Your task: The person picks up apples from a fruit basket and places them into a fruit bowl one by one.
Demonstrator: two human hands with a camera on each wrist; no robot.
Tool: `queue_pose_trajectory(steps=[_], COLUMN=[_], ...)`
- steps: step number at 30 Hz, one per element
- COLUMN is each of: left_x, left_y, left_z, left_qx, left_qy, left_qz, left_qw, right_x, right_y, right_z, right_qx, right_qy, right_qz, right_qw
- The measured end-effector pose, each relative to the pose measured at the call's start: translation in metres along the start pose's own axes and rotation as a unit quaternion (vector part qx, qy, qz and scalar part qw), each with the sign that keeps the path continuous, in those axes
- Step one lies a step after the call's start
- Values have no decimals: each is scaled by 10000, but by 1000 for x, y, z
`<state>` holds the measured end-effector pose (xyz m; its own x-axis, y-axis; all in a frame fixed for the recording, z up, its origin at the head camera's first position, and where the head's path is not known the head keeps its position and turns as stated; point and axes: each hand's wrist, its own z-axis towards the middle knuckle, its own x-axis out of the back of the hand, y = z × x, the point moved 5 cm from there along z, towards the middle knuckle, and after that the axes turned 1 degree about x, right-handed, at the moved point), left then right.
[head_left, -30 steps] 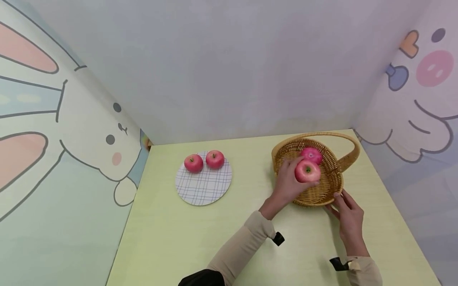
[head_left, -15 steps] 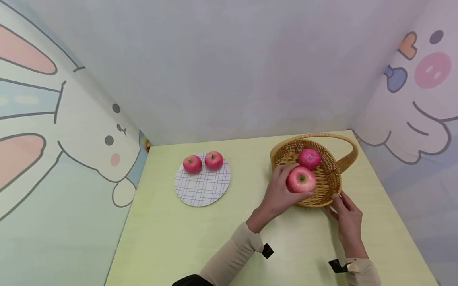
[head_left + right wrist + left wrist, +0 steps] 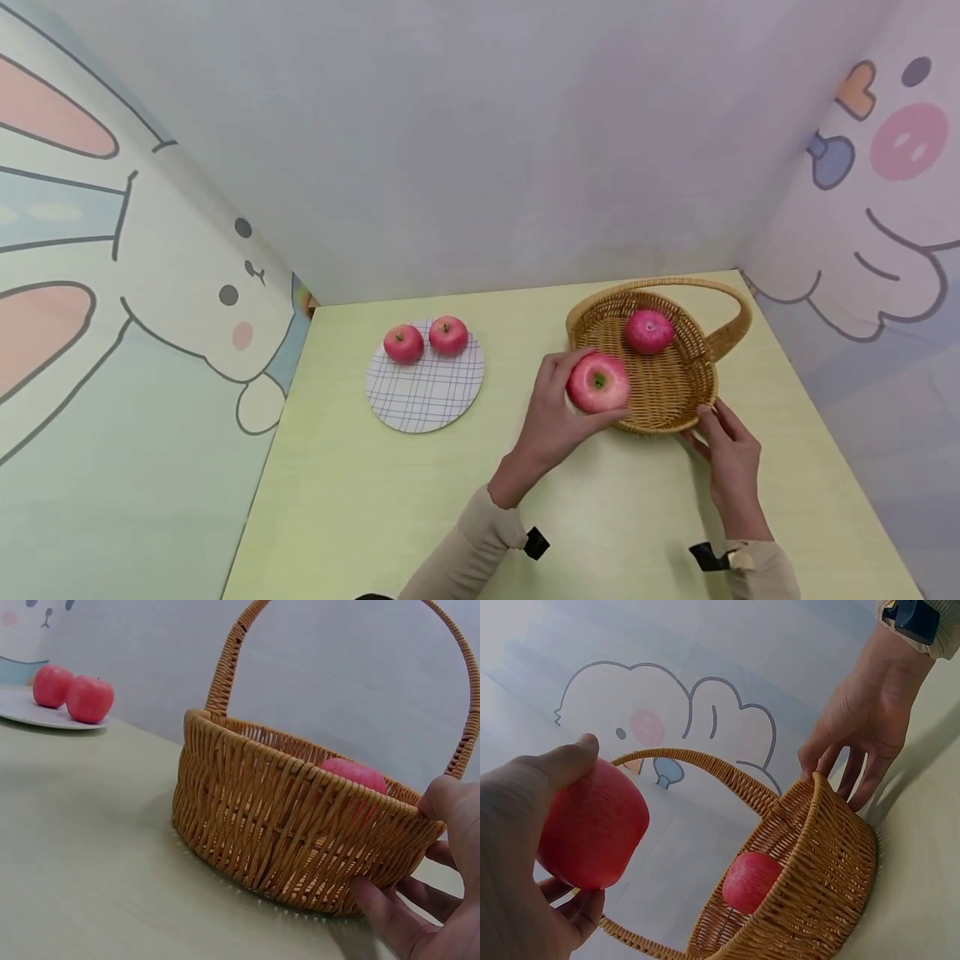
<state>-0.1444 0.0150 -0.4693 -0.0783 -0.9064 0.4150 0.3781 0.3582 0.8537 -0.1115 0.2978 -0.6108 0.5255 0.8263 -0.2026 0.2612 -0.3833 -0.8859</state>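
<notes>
My left hand point(image 3: 551, 417) grips a red apple point(image 3: 598, 383) above the near-left rim of a brown wicker basket point(image 3: 663, 400). In the left wrist view, the thumb lies on one side of that apple point(image 3: 596, 825) and the fingers on the other. One more apple point(image 3: 649, 332) lies inside the basket toward the back. My right hand point(image 3: 731, 458) holds the basket's near-right rim; the right wrist view shows the thumb over the rim and fingers point(image 3: 386, 915) against the lower wall.
A round white plate point(image 3: 423, 408) with a blue grid stands on the left of the pale table point(image 3: 360, 508), two red apples point(image 3: 426, 340) at its back. The basket's tall handle point(image 3: 727, 333) arches over the far right. Walls with cartoon drawings enclose the table.
My left hand has carried the apple left, from over the middle of the basket to its left rim. The other apple in the basket now shows fully. My right hand stays at the rim.
</notes>
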Motion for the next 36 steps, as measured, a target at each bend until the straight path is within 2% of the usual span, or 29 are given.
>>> queue_pose_trajectory(steps=[7, 14, 21, 27, 36], left_x=[21, 42, 64, 85, 115], left_y=[-11, -21, -32, -42, -59], left_z=[-11, -20, -31, -37, -36], left_qx=[-94, 235, 390, 358, 88], left_qy=[353, 620, 1078, 1347, 1735], left_qz=[147, 252, 480, 864, 1346], left_qw=[9992, 9975, 9922, 9865, 9755], right_x=[0, -1, 0, 1, 0], right_y=[0, 0, 0, -1, -2], right_z=[1, 1, 1, -2, -4], right_qx=[-14, 72, 92, 140, 236], right_qy=[17, 0, -9, -19, -113], right_qz=[-91, -63, -125, -128, -123], right_qw=[10000, 10000, 9999, 9998, 9996])
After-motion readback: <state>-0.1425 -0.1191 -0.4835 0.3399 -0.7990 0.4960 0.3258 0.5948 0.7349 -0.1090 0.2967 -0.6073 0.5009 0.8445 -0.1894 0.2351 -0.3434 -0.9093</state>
